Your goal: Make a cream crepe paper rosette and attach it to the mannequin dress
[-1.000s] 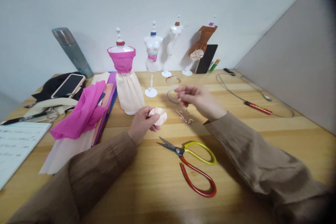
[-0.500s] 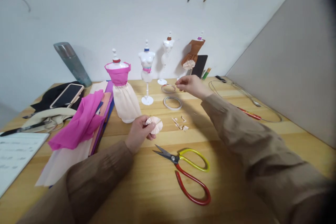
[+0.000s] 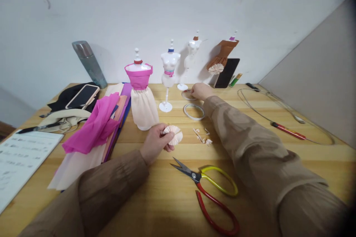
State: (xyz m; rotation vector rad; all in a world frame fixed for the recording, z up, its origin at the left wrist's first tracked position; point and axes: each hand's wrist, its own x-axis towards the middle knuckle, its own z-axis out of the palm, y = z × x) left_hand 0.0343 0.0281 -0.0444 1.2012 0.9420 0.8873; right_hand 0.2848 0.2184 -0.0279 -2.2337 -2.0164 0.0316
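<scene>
The scissors lay on the wooden table, blades slightly parted and pointing away to the left. Just beyond their tips, the left hand grasped a pale pleated disc, thumb across its near face and the other fingers behind it. The disc was raised above the tabletop, its pleats turned toward the viewer.

Well beyond the scissors, the right hand reached down to a thin ring, its fingers bent at the ring's far right side — whether they had closed on it could not be told, as the back of the hand hid the tips. A white tape roll lay between that ring and the scissors, and small pale scraps were strewn just beyond the scissors' pivot.

Farther past the scissors, to the left, stood a dress form in a pink top and cream skirt; a white form with a blue neck band stood to its right. Off to the scissors' left lay bright pink cloth — heaped over other fabric pieces — and to their right, a red-handled tool.
</scene>
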